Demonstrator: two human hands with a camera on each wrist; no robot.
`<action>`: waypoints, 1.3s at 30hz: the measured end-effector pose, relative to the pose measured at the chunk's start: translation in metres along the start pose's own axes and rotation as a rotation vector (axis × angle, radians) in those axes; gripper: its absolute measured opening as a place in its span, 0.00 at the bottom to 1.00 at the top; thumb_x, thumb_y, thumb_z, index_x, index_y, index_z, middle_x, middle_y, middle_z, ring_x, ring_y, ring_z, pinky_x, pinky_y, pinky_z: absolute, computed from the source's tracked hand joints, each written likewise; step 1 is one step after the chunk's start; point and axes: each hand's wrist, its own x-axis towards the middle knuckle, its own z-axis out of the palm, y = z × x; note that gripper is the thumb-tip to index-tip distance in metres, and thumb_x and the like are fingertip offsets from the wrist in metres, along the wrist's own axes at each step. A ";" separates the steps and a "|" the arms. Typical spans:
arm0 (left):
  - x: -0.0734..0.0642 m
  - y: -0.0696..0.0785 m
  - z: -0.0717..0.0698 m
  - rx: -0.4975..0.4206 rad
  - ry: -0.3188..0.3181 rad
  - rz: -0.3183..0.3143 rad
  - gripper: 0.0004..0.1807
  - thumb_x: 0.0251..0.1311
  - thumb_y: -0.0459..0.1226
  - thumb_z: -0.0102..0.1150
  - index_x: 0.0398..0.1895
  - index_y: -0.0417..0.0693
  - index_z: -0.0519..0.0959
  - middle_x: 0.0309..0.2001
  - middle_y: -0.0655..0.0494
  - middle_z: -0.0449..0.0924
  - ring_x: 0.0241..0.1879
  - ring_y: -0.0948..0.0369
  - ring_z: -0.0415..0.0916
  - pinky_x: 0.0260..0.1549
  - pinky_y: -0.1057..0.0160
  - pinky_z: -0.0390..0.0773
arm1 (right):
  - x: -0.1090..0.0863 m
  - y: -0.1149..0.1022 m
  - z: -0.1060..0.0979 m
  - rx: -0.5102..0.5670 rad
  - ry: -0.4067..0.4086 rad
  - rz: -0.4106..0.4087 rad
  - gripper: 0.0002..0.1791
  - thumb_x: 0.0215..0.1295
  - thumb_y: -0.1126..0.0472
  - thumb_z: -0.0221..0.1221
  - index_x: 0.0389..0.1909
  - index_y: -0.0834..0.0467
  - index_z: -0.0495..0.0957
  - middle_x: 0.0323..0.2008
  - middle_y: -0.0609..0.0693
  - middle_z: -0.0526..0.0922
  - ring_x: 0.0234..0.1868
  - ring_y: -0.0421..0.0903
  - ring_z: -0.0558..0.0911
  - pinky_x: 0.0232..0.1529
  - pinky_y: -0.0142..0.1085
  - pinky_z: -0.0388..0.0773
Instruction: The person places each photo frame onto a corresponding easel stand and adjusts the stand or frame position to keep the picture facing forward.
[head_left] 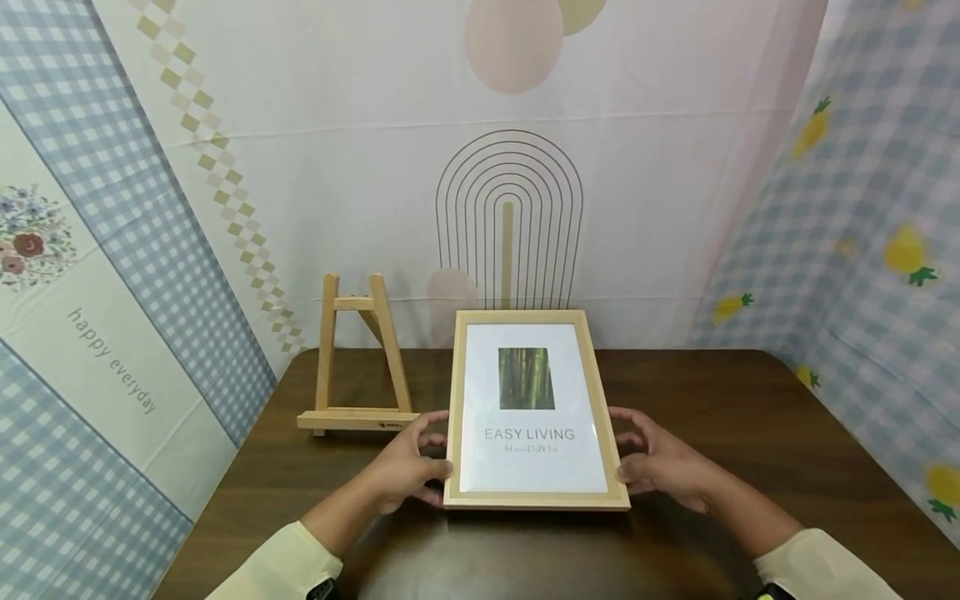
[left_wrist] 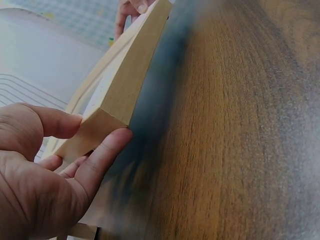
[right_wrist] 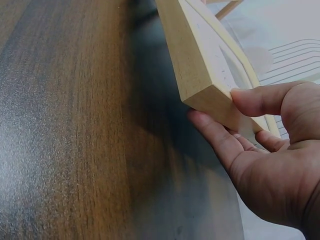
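Left grip (head_left: pixel 408 462) and right grip (head_left: pixel 663 460) pinch picture frame (head_left: pixel 537 500) by its sides over counter (head_left: pixel 540 550); fingers (left_wrist: pixel 106 154) underneath partly hidden; frame holds bamboo-photo insert (head_left: pixel 527 379), smallest print (head_left: pixel 531 449) blurry; easel (head_left: pixel 392 350) stands left, its logo (head_left: pixel 390 425) illegible.

Pale wood on dark brown, checks on both flanks!
Centre now, a blond picture frame (head_left: pixel 596 392) rings a white sheet (head_left: pixel 480 392), green bamboo print (head_left: pixel 525 379), grey lettering (head_left: pixel 529 434); lower left, a honey-toned easel (head_left: pixel 392 350); bottom, a dark brown grained table (head_left: pixel 547 550)! Up top, cream backdrop (head_left: pixel 337 100), thin dark arches (head_left: pixel 532 217)! Far left, blue-and-white gingham (head_left: pixel 112 167); far right, blue check cloth (head_left: pixel 847 275), yellow fruit (head_left: pixel 904 248); low down, cream sleeves (head_left: pixel 281 558)!
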 end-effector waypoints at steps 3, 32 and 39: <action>0.000 0.000 0.000 0.001 0.004 0.003 0.45 0.60 0.19 0.60 0.79 0.48 0.55 0.63 0.34 0.66 0.35 0.45 0.83 0.23 0.45 0.85 | 0.000 -0.001 0.000 -0.011 0.006 -0.006 0.53 0.62 0.73 0.63 0.81 0.54 0.42 0.68 0.73 0.60 0.47 0.59 0.83 0.44 0.55 0.84; 0.002 0.000 -0.003 0.064 0.041 0.078 0.45 0.62 0.21 0.61 0.79 0.51 0.55 0.66 0.33 0.65 0.37 0.50 0.83 0.22 0.46 0.84 | 0.005 -0.003 0.000 -0.033 0.007 -0.095 0.54 0.63 0.75 0.63 0.81 0.55 0.40 0.69 0.74 0.56 0.52 0.59 0.81 0.46 0.55 0.83; 0.003 -0.002 -0.006 0.073 0.030 0.089 0.45 0.62 0.21 0.61 0.80 0.50 0.54 0.67 0.33 0.64 0.38 0.49 0.84 0.22 0.46 0.85 | 0.005 -0.004 0.001 -0.049 0.004 -0.106 0.54 0.62 0.75 0.64 0.81 0.56 0.40 0.68 0.74 0.57 0.53 0.59 0.81 0.46 0.56 0.84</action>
